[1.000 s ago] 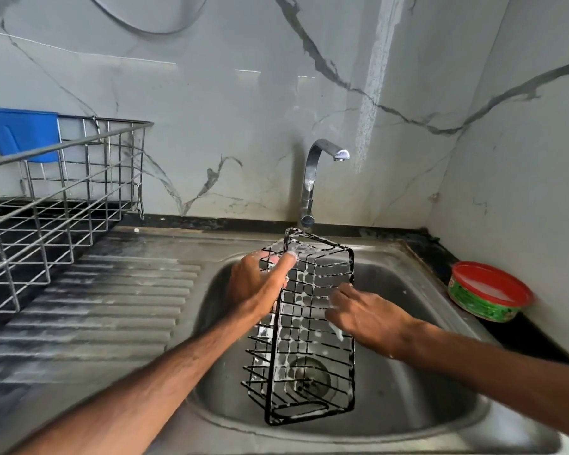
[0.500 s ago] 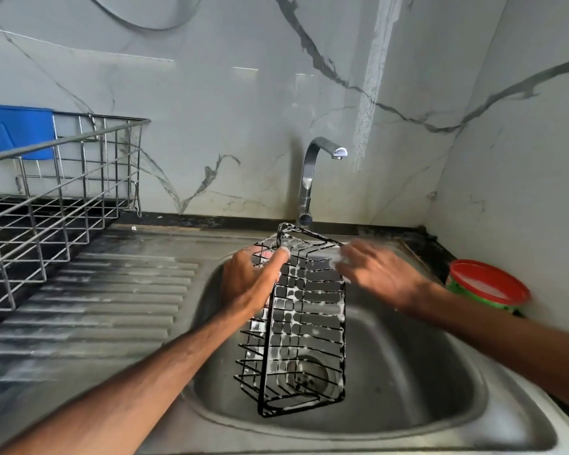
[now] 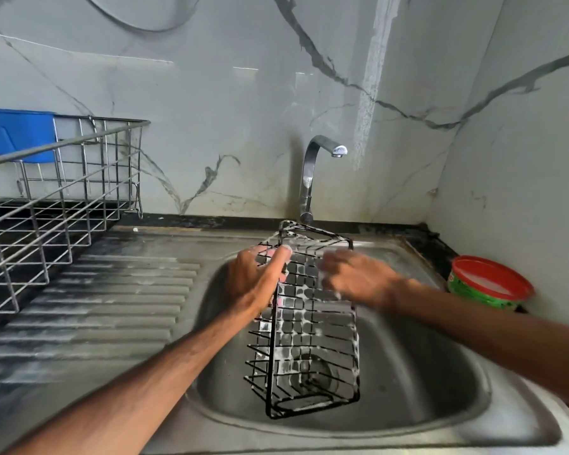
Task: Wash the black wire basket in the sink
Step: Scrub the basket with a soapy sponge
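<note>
I logged the black wire basket (image 3: 309,339) standing on end in the sink (image 3: 440,372), leaning slightly, its top end level with both hands and its lower end well below them, over the drain.

The left hand (image 3: 257,284) was clamped on the upper left frame edge, with its fingers hooked round the wires and its thumb laid up along the frame. The right hand (image 3: 358,280) lay against the upper face, directly across from the left. Motion blur hid its fingers, so I could not tell whether they were flat or closed.

Handling, as I judged it:
- Light, rigid and open-meshed.
- Suds coated the wires, so I expected a slippery surface.
- Best gripped on a frame rod with the fingers hooked through.

One second earlier the right hand had been midway down the face. Half a second earlier it had reached the top rim, and it now sat just beneath that. The left grip and the basket's position were unchanged.
</note>
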Demonstrator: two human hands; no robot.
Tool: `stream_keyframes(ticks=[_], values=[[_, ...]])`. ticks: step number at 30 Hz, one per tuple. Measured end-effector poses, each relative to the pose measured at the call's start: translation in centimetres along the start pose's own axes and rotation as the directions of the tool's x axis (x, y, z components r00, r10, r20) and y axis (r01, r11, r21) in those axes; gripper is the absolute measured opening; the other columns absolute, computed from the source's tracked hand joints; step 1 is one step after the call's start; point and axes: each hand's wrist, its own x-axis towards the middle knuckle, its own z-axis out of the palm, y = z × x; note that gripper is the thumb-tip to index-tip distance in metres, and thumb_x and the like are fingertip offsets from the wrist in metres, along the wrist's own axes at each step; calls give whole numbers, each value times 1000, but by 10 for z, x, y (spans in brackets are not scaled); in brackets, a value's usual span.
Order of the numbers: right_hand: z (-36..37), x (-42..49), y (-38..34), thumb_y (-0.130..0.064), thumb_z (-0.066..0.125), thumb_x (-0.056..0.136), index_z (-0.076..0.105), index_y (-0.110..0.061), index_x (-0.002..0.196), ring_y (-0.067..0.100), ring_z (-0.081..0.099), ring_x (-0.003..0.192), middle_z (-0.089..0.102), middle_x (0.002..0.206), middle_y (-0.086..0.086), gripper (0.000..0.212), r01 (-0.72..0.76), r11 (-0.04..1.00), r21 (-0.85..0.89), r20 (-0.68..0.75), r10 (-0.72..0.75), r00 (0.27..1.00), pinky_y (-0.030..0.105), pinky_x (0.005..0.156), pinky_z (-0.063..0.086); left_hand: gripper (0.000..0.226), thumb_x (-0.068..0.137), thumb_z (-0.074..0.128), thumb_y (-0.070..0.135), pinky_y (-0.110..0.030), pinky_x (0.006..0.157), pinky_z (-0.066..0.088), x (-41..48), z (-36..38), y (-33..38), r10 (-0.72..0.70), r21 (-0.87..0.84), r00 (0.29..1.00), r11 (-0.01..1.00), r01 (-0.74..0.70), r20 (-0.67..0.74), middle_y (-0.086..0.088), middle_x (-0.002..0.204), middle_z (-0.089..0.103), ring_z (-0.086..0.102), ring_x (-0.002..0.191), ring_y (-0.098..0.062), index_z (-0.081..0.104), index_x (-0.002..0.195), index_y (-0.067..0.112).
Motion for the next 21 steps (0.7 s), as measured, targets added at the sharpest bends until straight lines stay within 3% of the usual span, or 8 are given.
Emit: stream_keyframes(ticks=[2, 4, 8, 10, 12, 14, 19, 21], values=[[-5, 7, 22, -21, 80, 79, 72, -20, 92, 19, 61, 101, 66, 104, -1, 15, -2, 988, 157, 36, -4, 999, 28, 83, 56, 90, 87, 23, 89, -25, 55, 52, -2, 1, 0, 8, 35, 1000, 999, -8, -4, 18, 61, 72, 46, 30, 0, 70, 107, 15], [-18, 7, 18, -8, 81, 77, 70, -12, 105, 24, 53, 110, 60, 116, 7, 31, -9, 960, 279, -56, 25, 998, 33, 84, 56, 89, 88, 24, 88, -26, 56, 51, -5, -2, 4, -3, 23, 1000, 1000, 3, -8, 17, 63, 72, 46, 33, 1, 68, 100, 11], [-37, -13, -32, 1, 63, 90, 58, -6, 125, 32, 35, 133, 39, 141, 16, 37, 60, 868, 493, 53, -98, 994, 44, 89, 57, 92, 80, 32, 98, -29, 56, 55, -1, 6, -2, -32, -69, 999, 997, 29, -43, 10, 68, 76, 72, 55, -6, 65, 120, 22], [-44, -26, -60, -3, 68, 86, 66, -12, 109, 28, 49, 127, 55, 130, 11, 24, 176, 824, 538, 4, -212, 977, 39, 80, 60, 100, 75, 42, 99, -37, 51, 59, 2, 13, -8, -62, -175, 996, 983, 51, -59, 1, 63, 75, 73, 57, -9, 64, 125, 15], [-42, -40, -79, -13, 81, 72, 69, -22, 84, 17, 67, 98, 69, 98, -1, 19, 285, 749, 598, -73, -304, 950, 27, 61, 59, 88, 79, 43, 92, -29, 47, 54, 4, 15, -1, -78, -176, 992, 983, 61, -96, 5, 53, 69, 66, 49, -6, 70, 102, 11], [-32, -42, -88, -17, 80, 69, 65, -24, 78, 14, 68, 84, 67, 85, -6, 19, 337, 721, 605, -84, -363, 928, 25, 58, 57, 74, 74, 43, 80, -26, 42, 42, 5, 12, 8, -91, -203, 985, 977, 60, -146, 9, 48, 66, 60, 43, -5, 68, 77, 11], [-27, -5, -26, -3, 53, 98, 67, 0, 110, 36, 60, 108, 63, 114, 22, 19, 191, 838, 512, -95, -165, 982, 49, 91, 50, 73, 78, 39, 79, -26, 53, 49, 1, 6, 9, -64, -118, 990, 992, 49, -127, 9, 49, 66, 49, 35, 1, 67, 78, 12], [-31, 9, 11, -4, 68, 89, 69, -1, 107, 37, 60, 104, 64, 109, 23, 18, 5, 850, 527, -57, 30, 998, 46, 88, 50, 78, 78, 33, 82, -21, 52, 46, -1, 6, 10, -41, -49, 992, 998, 36, -117, 9, 56, 70, 56, 40, -2, 68, 81, 12]])
